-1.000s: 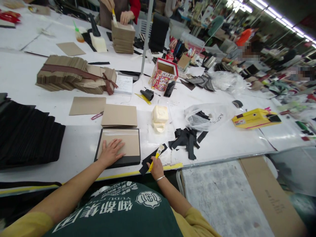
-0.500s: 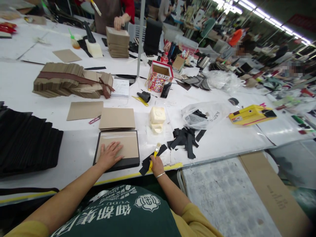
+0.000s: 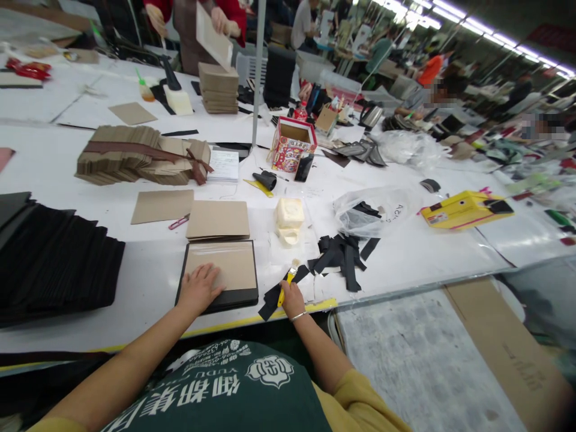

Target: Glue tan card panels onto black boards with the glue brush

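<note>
My left hand (image 3: 199,288) lies flat, fingers spread, on a tan card (image 3: 229,264) set into a black panel (image 3: 238,296) near the table's front edge. My right hand (image 3: 291,298) is closed round a yellow-handled brush (image 3: 288,280), its bristles pointing away from me. The brush rests over a black strip (image 3: 275,293) lying beside the panel. A pale glue tub (image 3: 289,219) stands just beyond the brush.
A stack of tan cards (image 3: 218,219) sits behind the panel, with bundled cards (image 3: 139,156) farther back. Black sheets (image 3: 49,258) pile at the left. Loose black strips (image 3: 342,255), a plastic bag (image 3: 373,210) and a yellow box (image 3: 463,210) lie right. Another person (image 3: 198,18) handles a card at the far side.
Both my hands keep their places on the card and the brush. The view has shifted slightly. The person at the far side has lifted a card off their stack.
</note>
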### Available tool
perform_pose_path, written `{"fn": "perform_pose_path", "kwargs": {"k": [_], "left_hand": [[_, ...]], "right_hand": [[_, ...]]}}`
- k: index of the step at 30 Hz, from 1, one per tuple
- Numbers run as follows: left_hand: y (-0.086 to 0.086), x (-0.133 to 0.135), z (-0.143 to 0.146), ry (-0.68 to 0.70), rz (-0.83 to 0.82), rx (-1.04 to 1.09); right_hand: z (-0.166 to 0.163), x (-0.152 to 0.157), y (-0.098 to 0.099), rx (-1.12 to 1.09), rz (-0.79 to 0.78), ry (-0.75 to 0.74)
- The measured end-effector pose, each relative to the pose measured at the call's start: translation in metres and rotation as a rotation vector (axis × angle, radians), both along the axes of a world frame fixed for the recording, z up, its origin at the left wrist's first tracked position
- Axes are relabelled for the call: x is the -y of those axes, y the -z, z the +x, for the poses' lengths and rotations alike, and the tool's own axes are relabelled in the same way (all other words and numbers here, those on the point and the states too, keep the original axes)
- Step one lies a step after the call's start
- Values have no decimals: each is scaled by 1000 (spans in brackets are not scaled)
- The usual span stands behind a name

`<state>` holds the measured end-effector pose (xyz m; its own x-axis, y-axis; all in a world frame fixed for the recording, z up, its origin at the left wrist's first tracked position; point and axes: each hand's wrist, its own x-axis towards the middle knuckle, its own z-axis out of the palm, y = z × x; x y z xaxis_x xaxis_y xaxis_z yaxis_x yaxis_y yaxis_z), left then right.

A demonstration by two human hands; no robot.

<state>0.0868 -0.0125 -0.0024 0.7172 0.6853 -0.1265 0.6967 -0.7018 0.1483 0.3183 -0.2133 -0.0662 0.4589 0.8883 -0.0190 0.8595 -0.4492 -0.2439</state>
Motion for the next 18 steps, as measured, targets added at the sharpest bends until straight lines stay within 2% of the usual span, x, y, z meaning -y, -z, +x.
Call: {"fn": "perform_pose_path", "kwargs": {"k": [3,6,8,10,14,16,18], "left_hand": [[-7,4,4,41,-2,137],[-23,13,21,211,-109,376],[-38,18,35,281,-298,510],[-51,19,47,259,-592,612],[-66,10,48,154,-1231,598],[-67,4,39,45,-1398,562],[-65,-2,29,-110,-1447,565]], "right_hand": [[4,-8,-33,-178,155,84],[0,-25,-79,-480,333,83],[-8,-39,-107,-707,426,49],[-18,-54,-126,-924,475,27],[-34,-80,-134,-1184,480,39],[-36,-90,-131,-1211,475,62],[-37,-97,-128,-1234,477,87]]}}
